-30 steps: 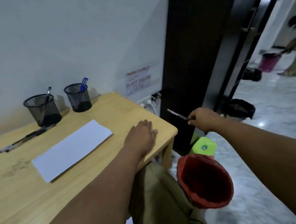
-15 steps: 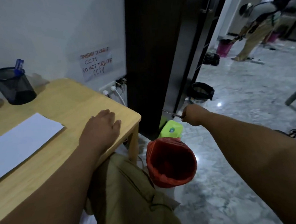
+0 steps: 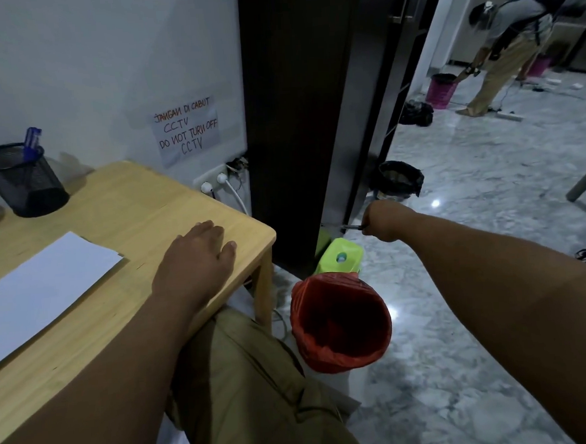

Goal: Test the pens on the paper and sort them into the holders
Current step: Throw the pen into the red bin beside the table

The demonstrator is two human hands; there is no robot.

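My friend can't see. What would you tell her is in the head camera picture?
A person's right hand holds a thin dark pen out over the floor, above a bin lined with a red bag. Their left hand rests flat on a light wooden table beside a white sheet of paper.

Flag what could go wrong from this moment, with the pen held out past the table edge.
1. The right hand holds the pen over the floor, beyond the red-lined bin; if let go there, it would likely miss the bin.
2. The pen is far from the mesh holder, so it may go unsorted.
3. The left hand rests beside the paper, not on it; the sheet could shift.
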